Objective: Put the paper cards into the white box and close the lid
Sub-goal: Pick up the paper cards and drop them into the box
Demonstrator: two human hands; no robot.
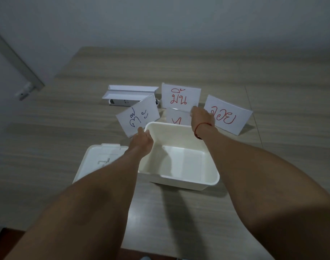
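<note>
The white box (188, 180) stands open and empty in the middle of the table, its lid (96, 160) lying flat to its left. My left hand (142, 140) holds a tilted card with blue writing (138, 115) by its lower edge, just beyond the box's far left corner. My right hand (201, 117) reaches past the box's far rim, touching a card with red writing (177, 119); whether it grips that card I cannot tell. Another red-lettered card (181, 97) stands behind, and a third (228, 115) stands to the right.
Two folded white cards (130, 91) lie at the back left on top of a white power strip (119, 102). The wooden table (272, 156) ends near my body. A grey wall rises behind it, with a door frame (19, 72) at far left.
</note>
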